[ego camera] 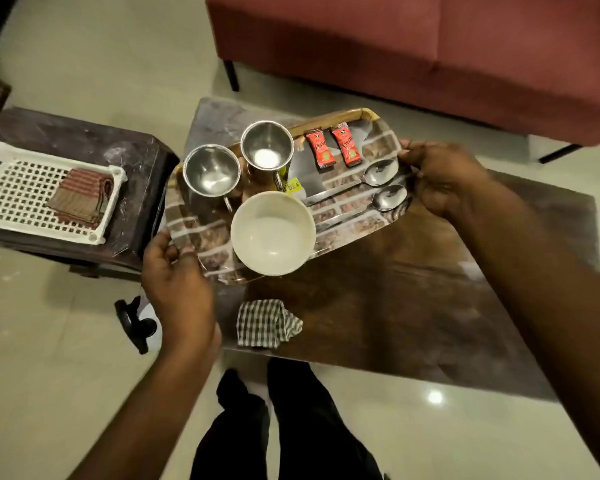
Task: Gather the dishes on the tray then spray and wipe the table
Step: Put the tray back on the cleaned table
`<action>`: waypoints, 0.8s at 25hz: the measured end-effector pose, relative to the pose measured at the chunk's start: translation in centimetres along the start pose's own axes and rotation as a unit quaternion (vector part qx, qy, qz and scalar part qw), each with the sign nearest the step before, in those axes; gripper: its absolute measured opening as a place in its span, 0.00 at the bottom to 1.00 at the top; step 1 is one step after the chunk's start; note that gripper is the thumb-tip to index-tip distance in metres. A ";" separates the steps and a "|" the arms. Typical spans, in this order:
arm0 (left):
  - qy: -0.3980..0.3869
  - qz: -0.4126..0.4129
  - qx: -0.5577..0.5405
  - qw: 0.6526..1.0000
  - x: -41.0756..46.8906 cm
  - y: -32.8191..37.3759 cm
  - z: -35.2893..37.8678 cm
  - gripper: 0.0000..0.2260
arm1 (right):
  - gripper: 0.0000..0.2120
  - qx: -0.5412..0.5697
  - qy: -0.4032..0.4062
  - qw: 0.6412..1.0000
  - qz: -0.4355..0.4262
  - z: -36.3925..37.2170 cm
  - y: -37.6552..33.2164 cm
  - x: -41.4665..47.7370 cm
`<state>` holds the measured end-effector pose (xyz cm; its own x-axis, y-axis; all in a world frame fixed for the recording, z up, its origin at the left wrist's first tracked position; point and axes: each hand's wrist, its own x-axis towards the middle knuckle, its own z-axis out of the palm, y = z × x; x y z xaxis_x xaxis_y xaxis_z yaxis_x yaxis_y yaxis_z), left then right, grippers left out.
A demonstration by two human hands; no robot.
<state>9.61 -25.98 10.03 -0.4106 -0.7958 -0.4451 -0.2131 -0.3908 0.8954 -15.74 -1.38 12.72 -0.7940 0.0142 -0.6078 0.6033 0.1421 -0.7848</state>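
Both hands have hold of the tray (191,233), one at each end, which suits a load that would slide if it tipped. The left hand (177,285) grips the near left corner, thumb curled over the rim and fingers underneath. The right hand (444,181) pinches the right edge in the same way. The tray sits over the far left corner of the table (430,289) and overhangs the left edge. It looks lifted, though I cannot tell for sure whether it rests on the top. The dishes appear to be gathered already. Two steel cups (211,171) (266,147) stand upright near the tray's left and far edges. A white bowl (272,233) sits at the near edge, just beside them. Two spoons (381,172) (390,197) lie flat by the right edge, bowls toward the right hand. Two red sachets (320,147) (347,145) lie near the far edge. The heavier pieces crowd the left half, so that hand probably carries more of the weight. A checked cloth (265,323) waits crumpled at the table's near edge, likely for the wiping. Something black, perhaps a spray bottle's trigger (134,323), lies on the floor by the left wrist. The next step is probably to move the tray off, perhaps to the side table (84,133) on the left. That table holds a white basket (14,188) with a folded striped cloth (80,199) in it.
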 end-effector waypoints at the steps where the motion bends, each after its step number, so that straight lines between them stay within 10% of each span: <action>1: -0.043 0.001 0.009 0.999 -0.9 2.0 -0.2 0.19 | 0.15 0.015 0.014 1.000 0.003 -2.0 0.3 -2.4; 10: -0.270 0.002 0.145 0.952 -6.7 10.7 0.6 0.16 | 0.15 0.080 0.078 0.994 0.007 -14.4 4.6 -15.8; 20: -0.304 -0.001 0.213 0.928 -13.1 4.5 12.6 0.16 | 0.15 0.091 0.120 0.988 0.041 -29.1 8.1 -9.4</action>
<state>2.89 -11.51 19.74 -0.8066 -0.3359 -0.4864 -0.4934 -0.0706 0.8669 -5.61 28.48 15.64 -0.7241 0.2550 -0.6409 0.6524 -0.0482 -0.7563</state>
